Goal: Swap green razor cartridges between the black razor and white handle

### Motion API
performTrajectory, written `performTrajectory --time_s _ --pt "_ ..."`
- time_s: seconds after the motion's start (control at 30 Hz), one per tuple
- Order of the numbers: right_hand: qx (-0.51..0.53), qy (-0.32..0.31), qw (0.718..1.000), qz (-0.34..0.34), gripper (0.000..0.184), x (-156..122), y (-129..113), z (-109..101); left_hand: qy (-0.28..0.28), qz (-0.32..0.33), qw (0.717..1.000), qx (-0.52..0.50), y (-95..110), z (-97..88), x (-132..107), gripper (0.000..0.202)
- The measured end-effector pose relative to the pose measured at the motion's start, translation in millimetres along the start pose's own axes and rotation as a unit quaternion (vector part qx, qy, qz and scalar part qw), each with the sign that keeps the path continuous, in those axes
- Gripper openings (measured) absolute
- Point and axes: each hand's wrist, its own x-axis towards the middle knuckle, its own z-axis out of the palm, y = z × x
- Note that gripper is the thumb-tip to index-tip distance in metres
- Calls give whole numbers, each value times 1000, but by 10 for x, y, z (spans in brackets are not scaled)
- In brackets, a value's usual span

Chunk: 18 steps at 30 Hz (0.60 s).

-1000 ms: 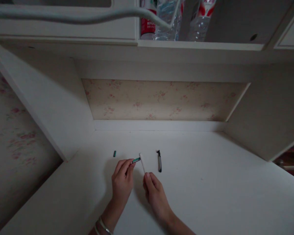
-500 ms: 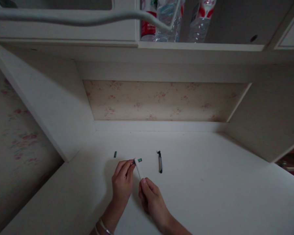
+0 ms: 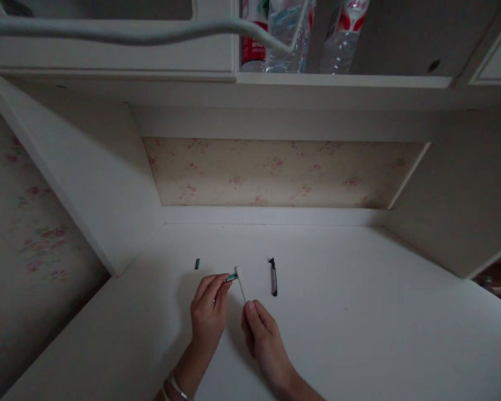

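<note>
Wide desk [image 3: 379,328] separates the right hand [image 3: 264,337] and white stick [image 3: 239,274] from the right panel [image 3: 455,189].

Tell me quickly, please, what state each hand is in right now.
Left hand: closed, holding a small green-and-black piece.
Right hand: closed, holding a slim white stick.

Pretty much the only readable bit is on the clear-bottomed plastic bottle with a red-and-white label [image 3: 253,53], at the left end of the white cabinet shelf [image 3: 379,82]: white capitals that look like "NONGF", can't tell if the word goes on. There's a smaller white line right under it, way too tiny to make out. Further right along the shelf's front edge, the clear plastic bottle with a red-and-white patterned label [image 3: 345,36] has pale marks up top, maybe lettering, too blurry to read.
</note>
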Motion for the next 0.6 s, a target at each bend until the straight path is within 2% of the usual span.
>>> performTrajectory --time_s 0.1,0.27,0.43,0.6 --pt "7 33 999 1 50 24 -21 -16 5 5 1000 -4 3 4 6 13" --pt "-8 -19 1000 -6 50 14 5 2 -1 7 1000 -10 -9 11 -4 13" --pt "20 31 999 6 50 25 10 -10 -2 7 1000 -6 -19 23 -17 13" --pt "-10 -26 1000 -5 48 5 20 4 -5 6 1000 -10 -12 14 -15 14"
